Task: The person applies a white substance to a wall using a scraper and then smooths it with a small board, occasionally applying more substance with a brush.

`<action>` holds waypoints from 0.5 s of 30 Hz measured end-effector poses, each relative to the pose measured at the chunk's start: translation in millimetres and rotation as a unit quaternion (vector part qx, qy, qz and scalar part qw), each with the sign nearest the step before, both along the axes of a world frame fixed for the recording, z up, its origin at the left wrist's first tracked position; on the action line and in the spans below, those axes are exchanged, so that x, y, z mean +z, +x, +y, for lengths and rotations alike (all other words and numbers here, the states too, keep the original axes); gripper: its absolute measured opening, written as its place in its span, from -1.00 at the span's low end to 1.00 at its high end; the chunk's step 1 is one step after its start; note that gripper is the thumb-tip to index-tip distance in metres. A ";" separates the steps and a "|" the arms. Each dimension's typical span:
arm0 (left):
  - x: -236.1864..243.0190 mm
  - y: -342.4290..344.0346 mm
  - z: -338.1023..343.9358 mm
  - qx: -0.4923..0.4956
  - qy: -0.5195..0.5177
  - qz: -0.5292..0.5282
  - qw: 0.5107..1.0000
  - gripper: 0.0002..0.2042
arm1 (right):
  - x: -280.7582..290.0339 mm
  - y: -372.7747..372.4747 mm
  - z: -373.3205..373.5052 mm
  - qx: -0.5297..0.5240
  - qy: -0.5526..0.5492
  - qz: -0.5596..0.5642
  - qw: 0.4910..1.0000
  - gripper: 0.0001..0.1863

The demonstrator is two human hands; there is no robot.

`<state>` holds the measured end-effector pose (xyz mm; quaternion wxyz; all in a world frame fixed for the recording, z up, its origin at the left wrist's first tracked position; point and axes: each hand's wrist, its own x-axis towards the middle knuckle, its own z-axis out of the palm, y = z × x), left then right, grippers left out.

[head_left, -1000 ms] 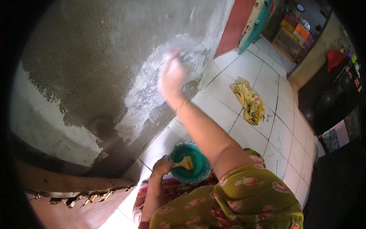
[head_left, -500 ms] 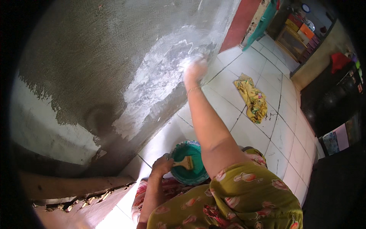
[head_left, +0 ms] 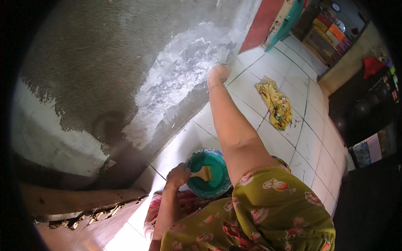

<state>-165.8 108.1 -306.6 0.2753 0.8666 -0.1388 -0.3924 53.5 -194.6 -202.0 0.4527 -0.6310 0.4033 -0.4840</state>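
Observation:
My right hand [head_left: 218, 74] reaches out to the lower part of the wall, closed, with its knuckles toward me. What its fingers hold, if anything, is hidden. Beside it spreads a wet white smeared patch [head_left: 167, 79] on the grey plastered wall [head_left: 100, 54]. Down by my lap, my left hand [head_left: 178, 175] is closed round the handle of a flat paintbrush [head_left: 202, 173]. The brush lies over the inside of a green bucket [head_left: 209, 194], its bristles toward the bucket's middle. White smears mark the bucket's rim.
A crumpled yellow patterned cloth [head_left: 274, 103] lies on the white tiled floor [head_left: 272, 144] to the right. Splintered wood [head_left: 96, 213] runs along the lower left. Dark furniture [head_left: 360, 108] stands at the right, and a green door edge [head_left: 287, 23] at the far end.
My right hand has shifted slightly along the wall's lower edge and is less blurred. My left hand still grips the brush at the bucket. The view has moved a little.

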 end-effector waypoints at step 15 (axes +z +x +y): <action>1.2 -0.2 10.8 -0.005 0.021 -0.023 0.999 -0.52 | 27.5 -23.5 81.7 0.114 -0.100 0.030 0.988 -0.61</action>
